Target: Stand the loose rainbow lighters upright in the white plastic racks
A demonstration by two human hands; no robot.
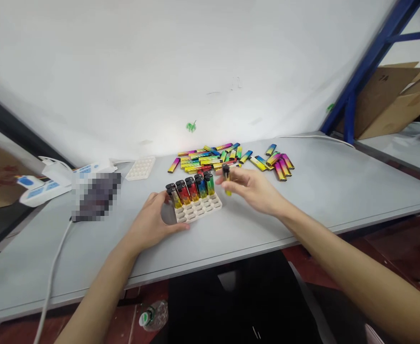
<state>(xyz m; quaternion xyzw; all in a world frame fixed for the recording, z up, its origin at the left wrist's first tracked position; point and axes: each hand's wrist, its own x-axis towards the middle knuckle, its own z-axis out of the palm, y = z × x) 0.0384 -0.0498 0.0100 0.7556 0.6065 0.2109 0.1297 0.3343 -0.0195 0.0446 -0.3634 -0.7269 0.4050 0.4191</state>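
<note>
A white slotted tray (199, 209) lies on the table, its back rows filled with several upright lighters (193, 189) in yellow, red, blue and green with black tops. The front slots show bare. My left hand (155, 217) grips the tray's left end, thumb along the front edge and fingers behind. To the right of the tray, my right hand (255, 188) pinches one yellow lighter (226, 180) upright, black top up, between thumb and fingers. It is held apart from the tray.
Behind the tray lies a heap of shiny multicoloured lighter sleeves (203, 160), with several more scattered at right (281, 167). A second white tray (141, 168) sits at the left, near a power strip (63, 181) and a blurred dark object (97, 196) with a cable. A wall closes off the back.
</note>
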